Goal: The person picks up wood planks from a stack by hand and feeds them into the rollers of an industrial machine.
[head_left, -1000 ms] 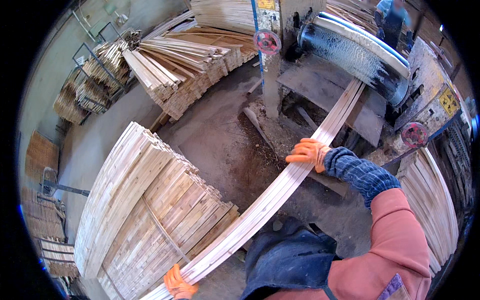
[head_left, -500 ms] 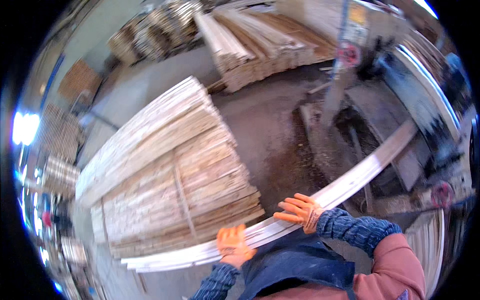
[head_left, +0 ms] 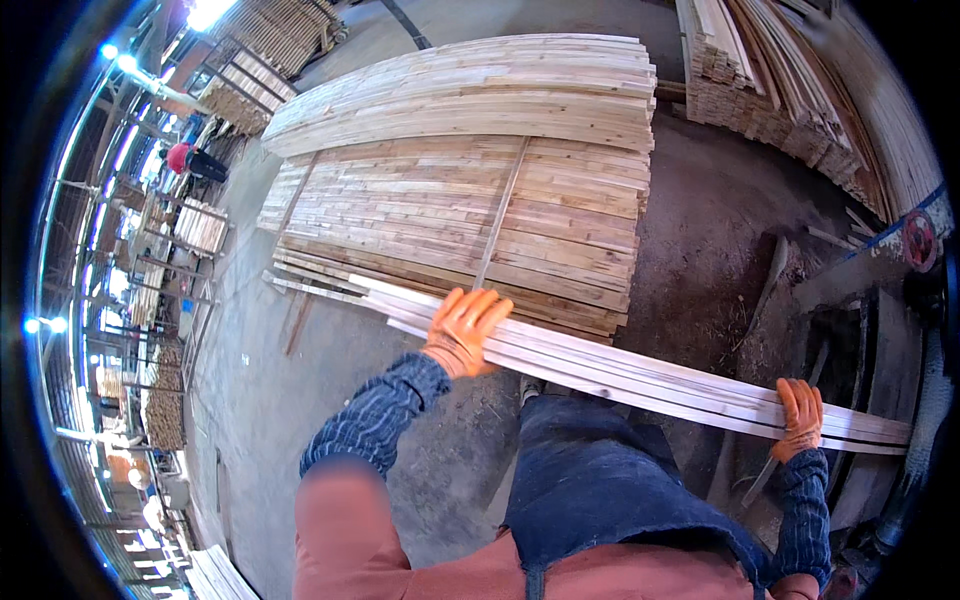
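Several long, pale wooden strips (head_left: pixel 610 372) lie side by side as a bundle across the front of my body, slanting down to the right. My left hand (head_left: pixel 465 330), in an orange glove, is closed over the strips left of their middle, its fingers reaching over the far edge. Close to their right end, my gloved right hand (head_left: pixel 800 418) wraps round the bundle. The strips' left part runs along the near side of a large stack of wooden boards (head_left: pixel 400 205); whether they touch it I cannot tell.
Thin cross sticks (head_left: pixel 503 210) lie between parts of the stack. Another board pile (head_left: pixel 790 120) stands at the far right. Beside my right hand is machinery with a red handwheel (head_left: pixel 918 240). A person in red (head_left: pixel 180 158) is far off at the left, near racks of timber (head_left: pixel 200 228).
The view has turned left, bringing the stack to the upper middle. My hands have moved farther apart along the strips, the right one now close to their right end.
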